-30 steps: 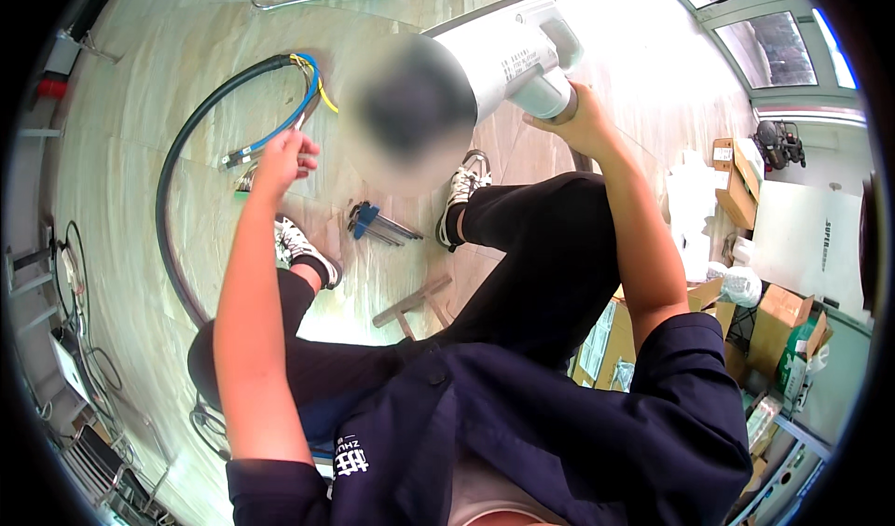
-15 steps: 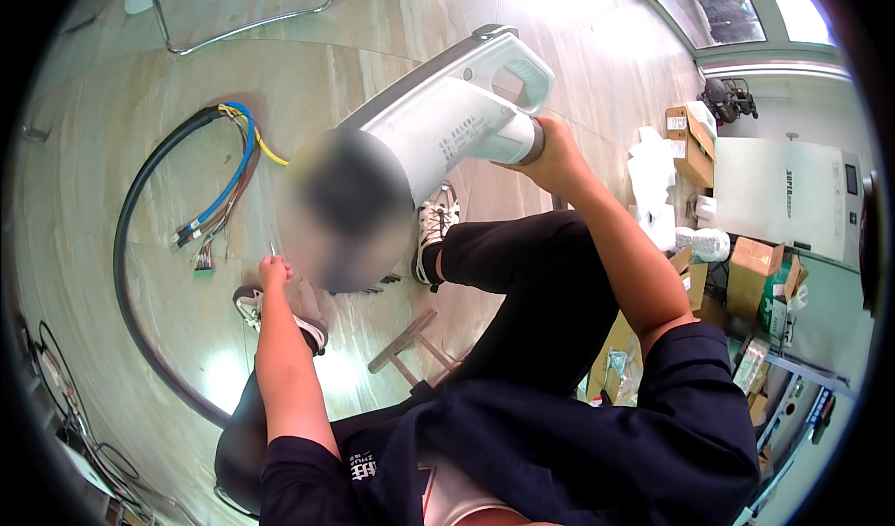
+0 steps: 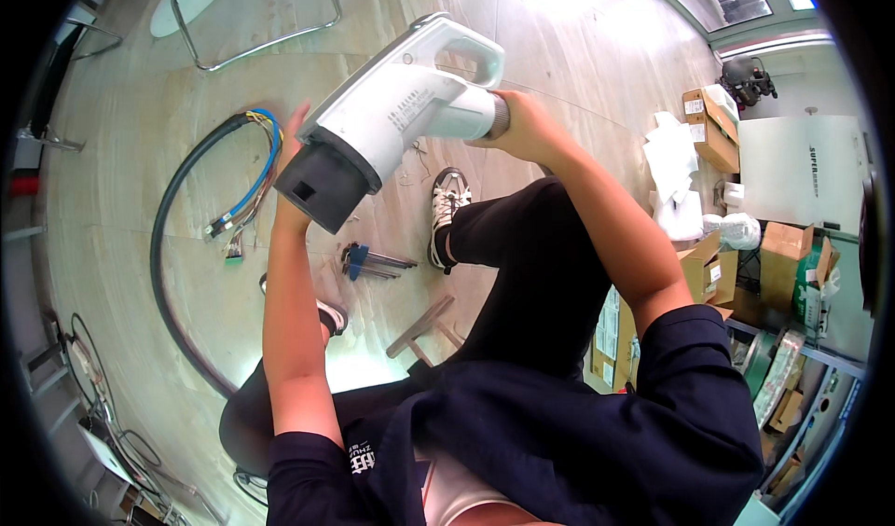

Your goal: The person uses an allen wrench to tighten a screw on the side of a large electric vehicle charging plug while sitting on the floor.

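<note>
My right hand [image 3: 517, 127] is closed round the ribbed collar [image 3: 499, 116] of a white handheld device [image 3: 419, 88] with a looped handle and a black square end cap [image 3: 326, 183]. My left hand [image 3: 291, 148] reaches up behind the cap end, fingertips showing beside it; its grip is mostly hidden. On the floor to the left lies a thick black cable [image 3: 168, 228], curving to blue, yellow and brown wires [image 3: 256, 190] with connectors. Below the device lies a hex key set [image 3: 364, 261] in a blue holder.
A small wooden stool [image 3: 419, 325] stands between my legs. A chrome-framed chair [image 3: 261, 55] is at the top left. Open cardboard boxes [image 3: 783, 256], white foam pieces [image 3: 669, 153] and a metal rack [image 3: 830, 358] line the right. Cables [image 3: 103, 386] tangle at the far left.
The device has moved left and turned, so its black cap now faces down-left. My left hand has risen from near the floor and wires to behind that end of the device.
</note>
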Tool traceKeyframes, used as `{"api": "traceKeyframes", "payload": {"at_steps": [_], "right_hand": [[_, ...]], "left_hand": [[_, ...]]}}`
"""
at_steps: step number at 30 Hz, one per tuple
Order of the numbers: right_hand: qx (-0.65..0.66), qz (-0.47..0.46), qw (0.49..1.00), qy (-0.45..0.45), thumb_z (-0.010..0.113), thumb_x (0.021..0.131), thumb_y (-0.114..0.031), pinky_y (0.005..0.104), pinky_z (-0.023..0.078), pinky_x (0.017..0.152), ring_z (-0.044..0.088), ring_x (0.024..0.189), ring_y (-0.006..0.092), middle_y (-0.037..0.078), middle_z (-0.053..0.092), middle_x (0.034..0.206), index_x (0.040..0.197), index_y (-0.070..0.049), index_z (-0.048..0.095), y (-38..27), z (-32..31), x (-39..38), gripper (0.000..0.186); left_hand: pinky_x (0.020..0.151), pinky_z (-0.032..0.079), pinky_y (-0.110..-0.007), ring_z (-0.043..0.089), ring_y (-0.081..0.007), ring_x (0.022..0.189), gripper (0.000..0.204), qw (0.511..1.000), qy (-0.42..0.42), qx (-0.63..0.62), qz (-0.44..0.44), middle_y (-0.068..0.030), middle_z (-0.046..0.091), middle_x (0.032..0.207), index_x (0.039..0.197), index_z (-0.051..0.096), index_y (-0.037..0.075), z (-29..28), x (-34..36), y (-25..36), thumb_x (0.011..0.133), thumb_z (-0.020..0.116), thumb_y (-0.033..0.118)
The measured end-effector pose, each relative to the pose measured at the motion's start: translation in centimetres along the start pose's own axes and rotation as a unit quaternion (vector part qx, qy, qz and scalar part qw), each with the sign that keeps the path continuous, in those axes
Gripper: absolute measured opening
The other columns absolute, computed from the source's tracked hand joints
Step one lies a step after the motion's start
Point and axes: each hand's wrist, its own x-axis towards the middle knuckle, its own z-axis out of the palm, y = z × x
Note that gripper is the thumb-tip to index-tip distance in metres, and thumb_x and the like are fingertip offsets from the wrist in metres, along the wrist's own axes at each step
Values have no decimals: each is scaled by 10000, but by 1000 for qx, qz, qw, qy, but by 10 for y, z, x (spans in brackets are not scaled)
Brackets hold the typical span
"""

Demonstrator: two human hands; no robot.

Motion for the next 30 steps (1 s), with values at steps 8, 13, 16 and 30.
{"api": "traceKeyframes", "payload": {"at_steps": [8,13,16,30], "right_hand": [[83,-132,987,-31,871,651,-224,353,508,863,666,912,234,130,710,1001,1110,-36,677,-5,-1,-10,533],[106,-138,976,-129,877,661,-249,351,477,902,630,962,226,113,689,1031,1139,-38,648,-32,9,-14,570],[192,-163,957,-144,874,685,-239,353,449,937,591,1025,202,84,657,1100,1209,-47,598,-30,22,-5,623],[225,-140,941,-209,840,760,-384,335,400,941,530,1021,172,24,613,1032,1081,-66,609,-35,7,5,507]], "left_hand": [[1069,423,-376,503,-248,1278,1206,947,-72,188,249,-153,452,1437,1478,295,24,59,-36,155,508,981,231],[1077,442,-446,459,-329,1321,1163,881,-72,236,405,-220,339,1497,1445,297,88,96,-38,206,531,965,354],[1047,464,-424,470,-332,1319,1092,842,-92,295,442,-244,369,1480,1416,337,98,109,-22,236,546,964,304],[862,486,-308,630,-174,958,909,823,-218,345,395,-87,653,1039,1227,495,40,165,50,296,507,941,371]]}}
